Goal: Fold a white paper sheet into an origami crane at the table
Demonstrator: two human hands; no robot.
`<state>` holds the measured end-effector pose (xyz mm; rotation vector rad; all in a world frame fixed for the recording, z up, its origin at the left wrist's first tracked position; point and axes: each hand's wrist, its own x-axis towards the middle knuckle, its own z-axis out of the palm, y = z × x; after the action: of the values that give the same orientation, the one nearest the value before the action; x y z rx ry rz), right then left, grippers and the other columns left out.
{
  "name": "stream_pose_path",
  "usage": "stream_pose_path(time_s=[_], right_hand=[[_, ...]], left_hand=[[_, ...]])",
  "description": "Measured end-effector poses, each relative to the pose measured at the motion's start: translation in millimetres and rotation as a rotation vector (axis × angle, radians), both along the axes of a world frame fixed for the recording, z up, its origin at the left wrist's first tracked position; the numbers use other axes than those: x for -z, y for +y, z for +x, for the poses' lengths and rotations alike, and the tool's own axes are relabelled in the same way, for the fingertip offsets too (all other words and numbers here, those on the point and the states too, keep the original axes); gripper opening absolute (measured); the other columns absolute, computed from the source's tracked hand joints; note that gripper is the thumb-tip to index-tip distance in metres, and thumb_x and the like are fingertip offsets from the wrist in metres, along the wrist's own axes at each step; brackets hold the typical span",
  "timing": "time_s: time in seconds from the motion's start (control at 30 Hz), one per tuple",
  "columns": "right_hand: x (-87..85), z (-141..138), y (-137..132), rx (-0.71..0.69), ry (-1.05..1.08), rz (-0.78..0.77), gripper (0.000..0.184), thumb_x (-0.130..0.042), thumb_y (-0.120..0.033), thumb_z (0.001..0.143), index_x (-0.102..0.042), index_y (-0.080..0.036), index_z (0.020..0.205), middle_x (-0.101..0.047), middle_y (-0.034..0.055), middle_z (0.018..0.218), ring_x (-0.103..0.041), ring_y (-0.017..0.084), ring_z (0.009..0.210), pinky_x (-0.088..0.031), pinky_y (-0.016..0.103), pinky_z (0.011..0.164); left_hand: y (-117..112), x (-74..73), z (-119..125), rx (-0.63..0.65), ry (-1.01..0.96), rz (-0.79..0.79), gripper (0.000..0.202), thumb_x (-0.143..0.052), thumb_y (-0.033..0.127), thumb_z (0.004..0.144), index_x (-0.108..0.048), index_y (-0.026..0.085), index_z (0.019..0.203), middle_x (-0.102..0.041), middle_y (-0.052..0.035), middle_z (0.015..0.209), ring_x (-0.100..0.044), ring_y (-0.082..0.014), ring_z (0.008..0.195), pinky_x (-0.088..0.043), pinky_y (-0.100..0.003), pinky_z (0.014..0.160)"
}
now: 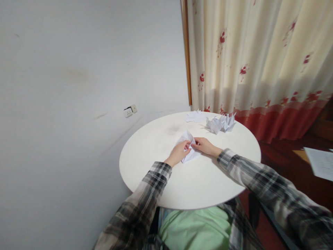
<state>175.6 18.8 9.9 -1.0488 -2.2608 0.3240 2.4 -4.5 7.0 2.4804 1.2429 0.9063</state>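
Observation:
A folded sheet of white paper [191, 155] lies on the round white table [145, 152], partly covered by my hands. My left hand [180, 151] rests over its left side, the fingers curled and pinching the paper. From the right, my right hand [205, 146] reaches in, thumb and fingers closed on the paper's right edge. The upper corner of the paper points away from me. Beyond my right hand stand several folded white paper pieces with pointed tips, like origami cranes [221, 123].
Flat white papers [195, 116] lie at the table's far edge. A pale wall [78, 139] with a socket [128, 112] runs along the left. Behind the table hangs a floral curtain [234, 52]. Off to the right is a written sheet [319, 161], lower than the tabletop.

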Motion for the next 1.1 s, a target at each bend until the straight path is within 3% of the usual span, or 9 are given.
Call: stream_pose_path(time_s=[1.1], right_hand=[[0.7, 0.3, 2.2, -0.014, -0.054, -0.017, 0.023, -0.044, -0.031, 0.079, -0.058, -0.013, 0.081, -0.058, 0.0035, 0.073, -0.047, 0.011, 0.064, -0.033, 0.021, 0.060]], left_hand=[[-0.5, -2.2, 0.4, 0.019, -0.002, -0.017, 0.023, -0.048, 0.021, 0.074, -0.053, 0.016, 0.096, -0.057, -0.0022, 0.082, -0.050, -0.0121, 0.072, -0.042, -0.026, 0.072]])
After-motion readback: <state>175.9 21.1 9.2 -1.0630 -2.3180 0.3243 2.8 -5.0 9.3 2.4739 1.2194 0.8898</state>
